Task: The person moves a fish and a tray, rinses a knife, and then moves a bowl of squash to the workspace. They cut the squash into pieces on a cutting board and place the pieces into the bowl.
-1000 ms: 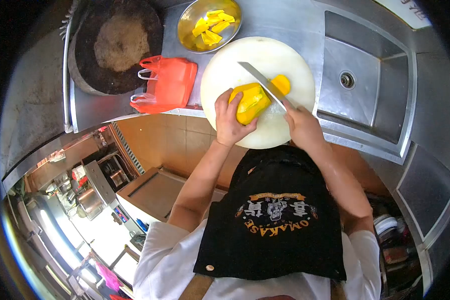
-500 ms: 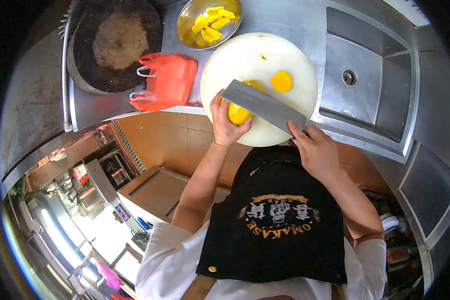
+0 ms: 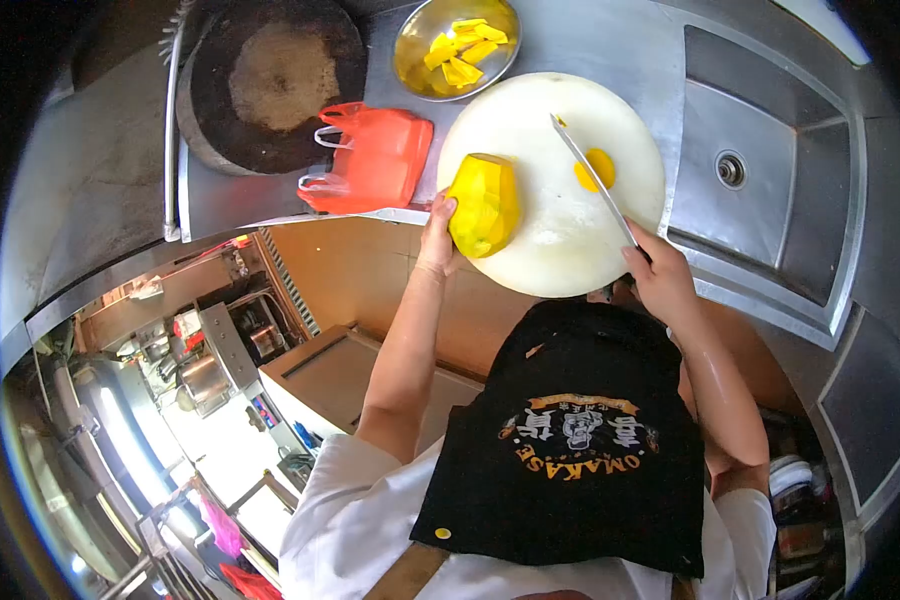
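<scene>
My left hand (image 3: 440,237) grips the side of a large peeled yellow squash-like piece (image 3: 486,208), its surface faceted, at the left of a round white cutting board (image 3: 555,240). My right hand (image 3: 660,277) is wrapped around the handle of a cleaver (image 3: 594,172). Its blade appears nearly edge-on and slants up and left over the board. Partly behind the blade lies a round yellow slice (image 3: 602,165). Near the cleaver's tip is a small yellow scrap (image 3: 561,121). The blade is apart from the large piece.
A metal bowl (image 3: 410,72) with several yellow strips stands behind the board. To the left are a red plastic bag (image 3: 382,160) and a large dark wok (image 3: 210,110). A steel sink (image 3: 735,215) lies to the right.
The cleaver has left the yellow squash-like piece and moved right, turning from broadside to nearly edge-on. My left hand has turned the piece at the board's left side. The view has shifted slightly.
</scene>
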`<state>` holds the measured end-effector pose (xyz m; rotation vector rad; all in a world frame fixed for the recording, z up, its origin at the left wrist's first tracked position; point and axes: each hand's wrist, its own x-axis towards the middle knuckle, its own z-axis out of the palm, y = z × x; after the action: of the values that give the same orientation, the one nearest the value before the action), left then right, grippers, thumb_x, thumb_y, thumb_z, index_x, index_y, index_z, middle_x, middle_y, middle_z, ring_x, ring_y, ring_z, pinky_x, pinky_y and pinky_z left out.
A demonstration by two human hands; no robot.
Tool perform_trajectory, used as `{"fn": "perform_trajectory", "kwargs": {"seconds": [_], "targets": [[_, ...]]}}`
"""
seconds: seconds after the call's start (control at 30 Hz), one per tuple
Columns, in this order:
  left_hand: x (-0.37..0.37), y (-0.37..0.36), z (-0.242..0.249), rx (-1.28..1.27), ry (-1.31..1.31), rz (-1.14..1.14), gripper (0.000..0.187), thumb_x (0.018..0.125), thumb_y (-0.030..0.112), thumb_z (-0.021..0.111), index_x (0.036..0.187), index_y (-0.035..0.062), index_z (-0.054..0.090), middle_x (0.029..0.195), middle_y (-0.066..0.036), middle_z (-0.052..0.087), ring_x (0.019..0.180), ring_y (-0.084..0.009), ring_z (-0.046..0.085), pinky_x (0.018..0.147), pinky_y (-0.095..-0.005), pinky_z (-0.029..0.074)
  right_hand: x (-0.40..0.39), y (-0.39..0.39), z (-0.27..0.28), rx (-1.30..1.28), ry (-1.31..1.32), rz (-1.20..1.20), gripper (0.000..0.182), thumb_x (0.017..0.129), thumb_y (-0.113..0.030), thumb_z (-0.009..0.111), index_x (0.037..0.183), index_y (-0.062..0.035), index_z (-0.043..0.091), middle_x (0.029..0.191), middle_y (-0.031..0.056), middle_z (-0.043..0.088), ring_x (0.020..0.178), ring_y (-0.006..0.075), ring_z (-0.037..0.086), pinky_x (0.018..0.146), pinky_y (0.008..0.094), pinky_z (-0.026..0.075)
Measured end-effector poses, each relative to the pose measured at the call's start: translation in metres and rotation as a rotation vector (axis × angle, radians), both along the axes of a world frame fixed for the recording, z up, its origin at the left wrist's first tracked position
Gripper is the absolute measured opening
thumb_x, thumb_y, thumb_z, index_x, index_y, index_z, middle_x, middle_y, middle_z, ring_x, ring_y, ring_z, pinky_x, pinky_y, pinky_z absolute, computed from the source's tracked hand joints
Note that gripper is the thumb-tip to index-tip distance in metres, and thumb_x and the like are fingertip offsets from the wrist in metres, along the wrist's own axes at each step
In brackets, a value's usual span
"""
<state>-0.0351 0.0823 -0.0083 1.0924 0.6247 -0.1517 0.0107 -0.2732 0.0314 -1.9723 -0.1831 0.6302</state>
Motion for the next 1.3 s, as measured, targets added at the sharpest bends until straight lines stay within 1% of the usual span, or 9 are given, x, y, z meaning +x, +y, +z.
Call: {"fn": "perform_trajectory", "kwargs": {"seconds": [0.17, 0.2, 0.33, 0.43, 0.53, 0.6, 0.77, 1.0, 1.3], "targets": [[0.0, 0.01, 0.011, -0.382, 0.19, -0.014, 0.062, 0.095, 0.044, 0.059, 0.14, 0.0043, 0.044, 0.129, -0.013, 0.06, 0.12, -0.0277, 0.06, 0.104, -0.0461, 0.048, -0.023, -0.012, -0.014, 0.074, -0.034, -0.001, 0.042, 0.097, -0.016, 0.06, 0.137, -0.005, 0.056, 0.123, 0.0249, 0.064, 0.11, 0.0369, 0.065, 0.094, 0.0386, 0.05], [0.003, 0.008, 0.012, -0.41, 0.202, -0.007, 0.059, 0.096, 0.042, 0.059, 0.139, 0.0039, 0.046, 0.128, -0.014, 0.061, 0.119, -0.0277, 0.061, 0.103, -0.0459, 0.048, -0.027, -0.015, -0.02, 0.044, -0.146, 0.008, 0.04, 0.098, -0.017, 0.059, 0.137, -0.0045, 0.056, 0.11, 0.0205, 0.069, 0.095, 0.0305, 0.069, 0.086, 0.0358, 0.053], [0.023, -0.01, 0.047, 0.428, 0.28, -0.126, 0.048, 0.092, 0.031, 0.066, 0.129, 0.0031, 0.056, 0.133, -0.02, 0.057, 0.117, -0.0331, 0.06, 0.103, -0.0469, 0.047, -0.023, -0.037, -0.03, 0.266, 0.379, -0.307, 0.026, 0.103, -0.022, 0.054, 0.117, -0.002, 0.062, 0.074, 0.0009, 0.057, 0.061, 0.0092, 0.053, 0.058, 0.0256, 0.049], [0.03, -0.022, 0.056, 1.466, -0.038, -0.544, 0.059, 0.083, 0.033, 0.072, 0.131, 0.0038, 0.055, 0.136, -0.025, 0.052, 0.125, -0.0374, 0.053, 0.108, -0.0506, 0.04, -0.009, -0.067, -0.052, 0.362, 0.521, -0.376, 0.022, 0.103, -0.022, 0.053, 0.111, -0.0032, 0.062, 0.073, 0.0007, 0.056, 0.059, 0.0102, 0.052, 0.056, 0.0257, 0.046], [0.069, -0.087, 0.065, 1.881, -0.163, -0.718, 0.065, 0.079, 0.031, 0.071, 0.134, 0.0018, 0.054, 0.143, -0.027, 0.046, 0.135, -0.0424, 0.041, 0.114, -0.0511, 0.031, -0.004, -0.084, -0.078, 0.419, 0.551, -0.354, 0.022, 0.102, -0.02, 0.053, 0.112, -0.0033, 0.063, 0.071, 0.0014, 0.056, 0.057, 0.011, 0.052, 0.055, 0.0261, 0.045], [0.103, -0.131, 0.046, 1.549, -0.184, -0.821, 0.077, 0.083, 0.037, 0.069, 0.145, -0.0006, 0.043, 0.149, -0.032, 0.037, 0.142, -0.0467, 0.031, 0.119, -0.0503, 0.025, -0.004, -0.087, -0.085, 0.433, 0.601, -0.367, 0.023, 0.101, -0.021, 0.055, 0.112, -0.0025, 0.062, 0.071, 0.0023, 0.056, 0.058, 0.0118, 0.052, 0.054, 0.0266, 0.045], [0.138, -0.193, -0.05, 1.491, -0.048, -0.359, 0.076, 0.086, 0.043, 0.067, 0.144, -0.0016, 0.044, 0.148, -0.034, 0.037, 0.141, -0.0463, 0.033, 0.118, -0.0486, 0.027, 0.016, -0.088, -0.108, 0.37, 0.575, -0.401, 0.021, 0.102, -0.02, 0.054, 0.115, -0.0058, 0.061, 0.071, 0.0019, 0.057, 0.057, 0.0128, 0.055, 0.052, 0.0278, 0.047], [0.074, -0.244, -0.048, 1.259, -0.374, -0.11, 0.063, 0.083, 0.021, 0.073, 0.135, -0.0035, 0.049, 0.137, -0.027, 0.049, 0.127, -0.0479, 0.045, 0.111, -0.048, 0.035, 0.042, -0.096, -0.094, 0.268, 0.561, -0.123, 0.015, 0.103, -0.019, 0.052, 0.103, -0.0066, 0.06, 0.068, 0.0009, 0.057, 0.054, 0.0114, 0.053, 0.049, 0.0257, 0.043], [0.009, -0.281, -0.058, 1.444, -0.364, 0.165, 0.05, 0.086, 0.01, 0.061, 0.134, -0.0018, 0.051, 0.142, -0.028, 0.046, 0.135, -0.0457, 0.042, 0.115, -0.0555, 0.031, -0.029, -0.109, -0.058, 0.121, 0.428, 0.242, 0.013, 0.102, -0.013, 0.048, 0.103, -0.003, 0.057, 0.064, 0.002, 0.053, 0.053, 0.0121, 0.053, 0.049, 0.0267, 0.042]]}}
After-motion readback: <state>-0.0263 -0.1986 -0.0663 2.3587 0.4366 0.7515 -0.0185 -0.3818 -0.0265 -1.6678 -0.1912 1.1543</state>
